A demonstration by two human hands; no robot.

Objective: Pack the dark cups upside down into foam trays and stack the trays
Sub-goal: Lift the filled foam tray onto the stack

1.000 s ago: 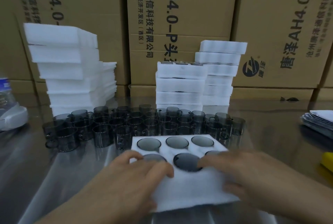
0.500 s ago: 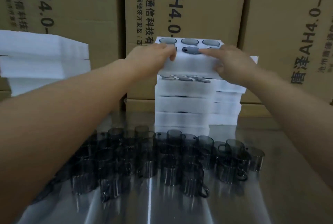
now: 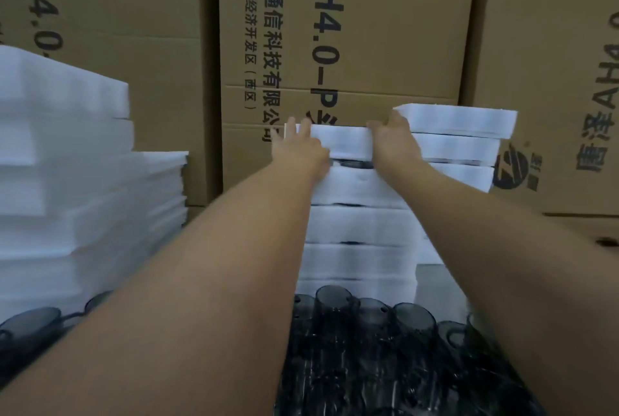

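Observation:
A white foam tray (image 3: 345,144) lies on top of the stack of packed trays (image 3: 358,224) at the back of the table. My left hand (image 3: 298,147) lies over the tray's left end with its fingers straight and spread. My right hand (image 3: 395,142) rests flat on the right end, its fingers reaching over the top edge. From this low angle the tray's top face and its cups are hidden. Several loose dark cups (image 3: 385,332) stand on the table below my forearms.
A second stack of white trays (image 3: 462,147) stands just behind and right of the first. A tall pile of foam trays (image 3: 67,181) fills the left side. Large cardboard boxes (image 3: 335,30) form a wall directly behind both stacks.
The filled tray went from the table in front of me up and back, then down onto the stack. My head has dropped and moved closer, so the tray's top face is out of sight.

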